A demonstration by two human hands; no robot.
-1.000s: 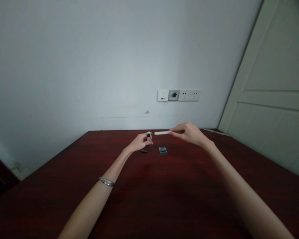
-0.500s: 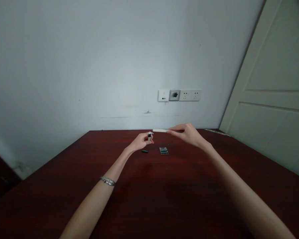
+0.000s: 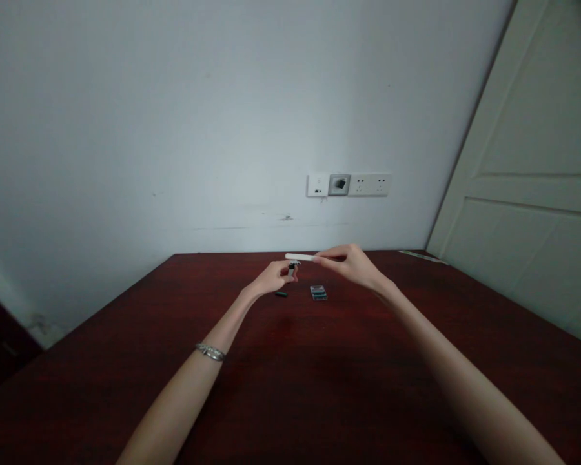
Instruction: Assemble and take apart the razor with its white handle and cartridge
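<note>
Above the far part of the table, my left hand [image 3: 271,278] is closed around a small upright silver and black object [image 3: 291,269], too small for me to name. My right hand [image 3: 353,263] pinches one end of a slim white stick [image 3: 299,257] with a rounded tip. The stick lies nearly level, its free end just over the top of the silver and black object; whether they touch I cannot tell. On the table below are a short dark green cylinder [image 3: 281,294] and a clear flat case [image 3: 318,293] with something green in it.
The dark red wooden table [image 3: 290,387] meets a white wall [image 3: 223,129] at its back edge. Wall sockets [image 3: 369,185] sit above that edge. A pale panelled door [image 3: 537,226] stands at the right, with a thin strip [image 3: 422,257] near the far right corner.
My right hand has moved left with the white stick, whose free end now overlaps the space above the silver and black object. My left hand has stayed almost still.
</note>
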